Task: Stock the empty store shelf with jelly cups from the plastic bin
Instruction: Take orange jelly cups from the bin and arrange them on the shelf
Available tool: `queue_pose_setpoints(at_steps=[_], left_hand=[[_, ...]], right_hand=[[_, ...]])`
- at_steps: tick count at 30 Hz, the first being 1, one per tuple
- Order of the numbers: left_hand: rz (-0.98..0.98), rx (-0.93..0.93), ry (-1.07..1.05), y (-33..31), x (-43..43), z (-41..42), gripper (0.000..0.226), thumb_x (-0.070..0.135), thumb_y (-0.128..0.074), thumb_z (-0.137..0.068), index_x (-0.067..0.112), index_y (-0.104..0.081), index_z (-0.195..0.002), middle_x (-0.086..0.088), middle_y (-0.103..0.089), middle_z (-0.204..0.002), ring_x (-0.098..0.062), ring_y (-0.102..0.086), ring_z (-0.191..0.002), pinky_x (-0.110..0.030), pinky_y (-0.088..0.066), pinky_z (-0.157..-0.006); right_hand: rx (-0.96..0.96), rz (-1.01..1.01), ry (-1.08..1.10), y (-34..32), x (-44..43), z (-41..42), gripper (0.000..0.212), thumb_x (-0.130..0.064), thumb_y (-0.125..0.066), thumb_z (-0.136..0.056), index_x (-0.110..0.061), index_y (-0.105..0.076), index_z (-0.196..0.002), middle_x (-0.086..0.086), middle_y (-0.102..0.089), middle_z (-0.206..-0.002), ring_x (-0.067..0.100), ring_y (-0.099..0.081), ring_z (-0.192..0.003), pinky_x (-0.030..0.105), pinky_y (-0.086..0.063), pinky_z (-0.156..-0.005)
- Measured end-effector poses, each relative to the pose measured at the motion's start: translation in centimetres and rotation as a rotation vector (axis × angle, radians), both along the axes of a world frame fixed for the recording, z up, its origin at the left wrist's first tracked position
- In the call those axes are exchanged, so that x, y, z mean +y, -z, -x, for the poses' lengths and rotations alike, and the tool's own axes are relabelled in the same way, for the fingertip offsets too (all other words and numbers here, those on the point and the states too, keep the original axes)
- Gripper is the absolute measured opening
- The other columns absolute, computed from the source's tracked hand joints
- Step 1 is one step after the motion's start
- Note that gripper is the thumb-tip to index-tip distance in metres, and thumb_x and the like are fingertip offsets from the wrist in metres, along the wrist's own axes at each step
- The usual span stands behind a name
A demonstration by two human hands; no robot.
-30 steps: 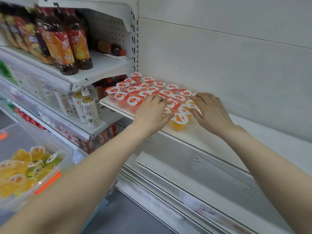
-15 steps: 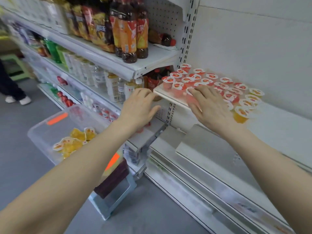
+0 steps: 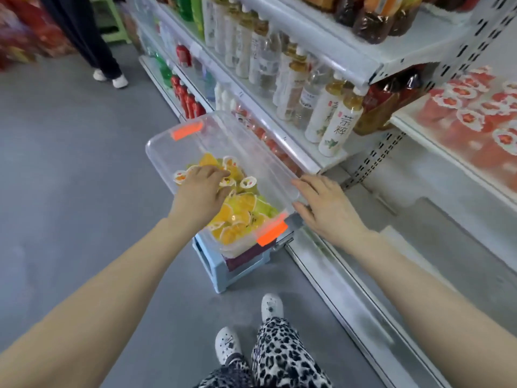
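A clear plastic bin (image 3: 223,127) with orange clips sits on a low stool by the shelving. Yellow and orange jelly cups (image 3: 240,208) are heaped in its near half. My left hand (image 3: 200,191) is inside the bin, fingers bent down onto the top cups, and lifts none. My right hand (image 3: 327,208) hovers at the bin's right rim with fingers straight and holds nothing. At the far right, the white shelf (image 3: 411,124) carries rows of red-lidded jelly cups (image 3: 470,107), blurred.
The bin stands on a light blue stool (image 3: 215,264). Tea bottles (image 3: 335,119) and other drinks fill the shelves behind it. Another person's legs (image 3: 84,32) stand at the back left. My shoes (image 3: 268,306) are on the grey floor.
Both hands left the shelf of red-lidded cups and swung down left. My left hand now reaches into the bin and my right hand is at its rim. The view turned towards the floor.
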State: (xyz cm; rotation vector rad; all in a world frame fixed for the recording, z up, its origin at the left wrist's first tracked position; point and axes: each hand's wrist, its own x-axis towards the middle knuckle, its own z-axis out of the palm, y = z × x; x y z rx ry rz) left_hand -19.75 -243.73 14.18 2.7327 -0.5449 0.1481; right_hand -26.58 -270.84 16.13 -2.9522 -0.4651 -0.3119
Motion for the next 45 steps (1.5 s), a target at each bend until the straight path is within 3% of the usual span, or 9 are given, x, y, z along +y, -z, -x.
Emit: queue_pose_setpoints(at_steps=[7,12,19,24,27,33,39,45], left_hand=[[-0.028,0.172,-0.130,4.9,3.9,-1.7,0.035,0.031,-0.055,-0.096,0.014,-0.061,-0.126,-0.009,-0.061,-0.120,-0.032,-0.049,-0.118,-0.039,-0.039,-0.100],[-0.045,0.166,-0.142,6.8,4.1,-3.9,0.032,0.030,-0.056,-0.094,0.017,-0.065,-0.121,-0.006,-0.065,-0.116,-0.029,-0.051,-0.116,-0.037,-0.035,-0.104],[0.002,0.105,-0.171,8.0,4.3,-4.3,0.028,0.012,-0.059,-0.086,0.016,-0.072,-0.110,-0.001,-0.070,-0.106,-0.028,-0.056,-0.106,-0.037,-0.036,-0.099],[-0.014,0.084,-0.169,8.2,4.2,-4.3,0.028,0.014,-0.060,-0.087,0.017,-0.071,-0.111,-0.001,-0.069,-0.107,-0.026,-0.056,-0.107,-0.037,-0.037,-0.101],[-0.098,0.136,-0.139,7.9,4.2,-4.5,0.034,0.023,-0.057,-0.091,0.021,-0.063,-0.124,-0.001,-0.065,-0.118,-0.025,-0.052,-0.114,-0.037,-0.032,-0.106],[-0.265,0.220,-0.007,7.8,3.5,-6.9,0.047,0.032,-0.056,-0.094,0.026,-0.045,-0.140,-0.003,-0.048,-0.139,-0.027,-0.044,-0.126,-0.039,-0.036,-0.105],[-0.479,0.446,0.039,9.7,0.3,-10.9,0.051,0.024,-0.057,-0.095,0.032,-0.039,-0.142,-0.003,-0.043,-0.140,-0.031,-0.049,-0.118,-0.039,-0.048,-0.086],[-0.702,0.541,0.085,11.4,-0.5,-11.8,0.037,0.022,-0.056,-0.096,0.027,-0.052,-0.132,0.001,-0.046,-0.133,-0.031,-0.057,-0.105,-0.037,-0.052,-0.076]], right_hand=[[0.341,0.068,-0.124,5.9,4.6,-7.6,0.052,-0.030,-0.061,-0.090,-0.015,-0.050,-0.138,0.008,-0.057,-0.131,0.031,-0.050,-0.122,0.041,-0.036,-0.104],[0.516,0.197,-0.161,10.4,7.0,-13.3,0.056,-0.036,-0.064,-0.087,-0.017,-0.047,-0.137,0.008,-0.053,-0.135,0.032,-0.050,-0.122,0.041,-0.040,-0.100],[0.711,0.343,-0.129,15.2,9.2,-16.7,0.049,-0.040,-0.058,-0.091,-0.015,-0.045,-0.131,0.012,-0.051,-0.138,0.033,-0.046,-0.127,0.044,-0.039,-0.100],[0.689,0.321,-0.115,15.4,9.0,-17.1,0.043,-0.038,-0.062,-0.089,-0.015,-0.046,-0.121,0.013,-0.060,-0.124,0.034,-0.053,-0.116,0.044,-0.040,-0.094],[0.648,0.243,-0.092,14.2,8.6,-16.9,0.047,-0.040,-0.062,-0.086,-0.015,-0.048,-0.124,0.012,-0.062,-0.119,0.035,-0.058,-0.108,0.043,-0.043,-0.089],[0.514,0.092,-0.121,11.6,5.4,-15.4,0.056,-0.031,-0.066,-0.080,-0.015,-0.045,-0.130,0.010,-0.044,-0.116,0.033,-0.058,-0.084,0.036,-0.048,-0.067],[0.426,0.142,-0.143,11.0,4.6,-14.0,0.050,-0.025,-0.062,-0.081,-0.017,-0.048,-0.127,0.007,-0.049,-0.118,0.027,-0.057,-0.094,0.030,-0.038,-0.062],[0.408,0.049,-0.116,11.6,4.3,-14.1,0.047,-0.027,-0.060,-0.080,-0.017,-0.050,-0.125,0.006,-0.050,-0.119,0.026,-0.057,-0.095,0.037,-0.051,-0.070]])
